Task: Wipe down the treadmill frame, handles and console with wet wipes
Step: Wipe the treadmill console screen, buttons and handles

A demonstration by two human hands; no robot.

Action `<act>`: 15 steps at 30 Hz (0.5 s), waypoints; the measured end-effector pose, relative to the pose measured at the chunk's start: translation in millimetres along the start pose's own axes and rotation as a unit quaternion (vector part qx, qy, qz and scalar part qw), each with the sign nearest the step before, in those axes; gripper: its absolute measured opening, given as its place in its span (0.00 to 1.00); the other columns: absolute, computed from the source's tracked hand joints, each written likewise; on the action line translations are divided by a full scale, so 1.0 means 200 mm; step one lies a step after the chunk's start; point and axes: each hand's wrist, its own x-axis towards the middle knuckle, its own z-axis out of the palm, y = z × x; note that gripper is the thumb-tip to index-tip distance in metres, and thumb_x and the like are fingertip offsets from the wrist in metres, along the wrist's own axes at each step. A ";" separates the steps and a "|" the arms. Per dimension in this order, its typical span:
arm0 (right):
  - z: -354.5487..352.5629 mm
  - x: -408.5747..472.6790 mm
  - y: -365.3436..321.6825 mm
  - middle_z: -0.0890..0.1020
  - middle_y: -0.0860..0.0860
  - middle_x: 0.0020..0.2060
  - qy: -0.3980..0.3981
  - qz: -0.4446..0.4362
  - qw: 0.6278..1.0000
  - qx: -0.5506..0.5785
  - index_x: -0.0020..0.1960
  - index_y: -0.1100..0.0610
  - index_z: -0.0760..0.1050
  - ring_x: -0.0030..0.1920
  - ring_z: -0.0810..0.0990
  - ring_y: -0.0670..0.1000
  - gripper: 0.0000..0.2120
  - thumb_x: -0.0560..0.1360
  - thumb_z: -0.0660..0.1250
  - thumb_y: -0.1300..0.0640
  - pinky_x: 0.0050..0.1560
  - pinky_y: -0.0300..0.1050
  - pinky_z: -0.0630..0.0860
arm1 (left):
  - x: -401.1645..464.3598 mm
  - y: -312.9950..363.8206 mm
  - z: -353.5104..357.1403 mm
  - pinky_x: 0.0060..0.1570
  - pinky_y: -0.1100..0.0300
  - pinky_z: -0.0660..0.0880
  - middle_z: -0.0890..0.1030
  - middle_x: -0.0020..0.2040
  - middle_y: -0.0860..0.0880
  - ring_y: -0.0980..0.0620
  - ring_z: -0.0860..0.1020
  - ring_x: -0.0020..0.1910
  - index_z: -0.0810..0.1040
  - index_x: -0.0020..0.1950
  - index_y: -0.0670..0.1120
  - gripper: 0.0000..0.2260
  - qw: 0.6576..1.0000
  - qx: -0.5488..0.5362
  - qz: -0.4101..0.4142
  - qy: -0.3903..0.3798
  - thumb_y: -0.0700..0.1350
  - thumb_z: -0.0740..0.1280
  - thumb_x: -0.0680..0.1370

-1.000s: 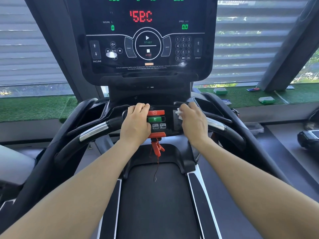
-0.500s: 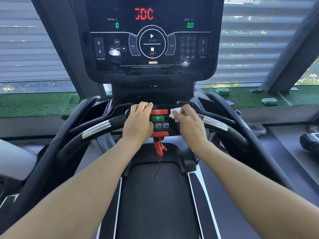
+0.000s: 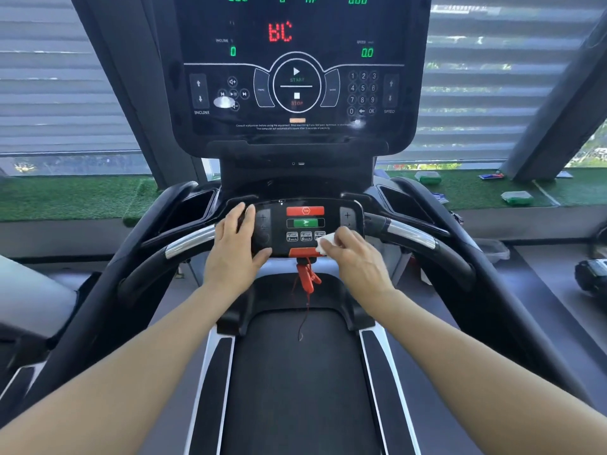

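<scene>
Head view, left hand (image 3: 237,244) gripping control panel (image 3: 305,224) edge, right hand (image 3: 356,254) fingers pinching wet wipe (image 3: 326,243)

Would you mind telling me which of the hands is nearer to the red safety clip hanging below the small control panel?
Right. The right hand, pressing a white wipe, sits just above-right of the red safety clip. The left hand grips the panel's left edge, farther off.
</scene>
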 end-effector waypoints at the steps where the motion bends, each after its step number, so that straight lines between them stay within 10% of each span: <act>1: -0.01 0.02 -0.03 0.74 0.54 0.34 0.001 -0.008 1.000 -0.008 0.41 0.61 0.81 0.32 0.76 0.54 0.24 0.47 0.79 0.72 0.25 0.35 0.62 | -0.01 0.00 0.00 0.70 0.53 0.60 0.53 0.77 0.49 0.48 0.52 0.75 0.52 0.78 0.44 0.36 1.000 -0.012 -0.008 -0.004 0.49 0.68 0.77; 15: 0.02 -0.04 -0.03 0.74 0.54 0.35 0.043 0.024 0.999 -0.014 0.44 0.60 0.82 0.31 0.76 0.53 0.23 0.50 0.79 0.71 0.27 0.36 0.61 | 0.04 0.06 0.03 0.66 0.53 0.66 0.59 0.72 0.46 0.47 0.62 0.70 0.55 0.77 0.42 0.36 0.997 -0.049 -0.053 0.003 0.43 0.71 0.75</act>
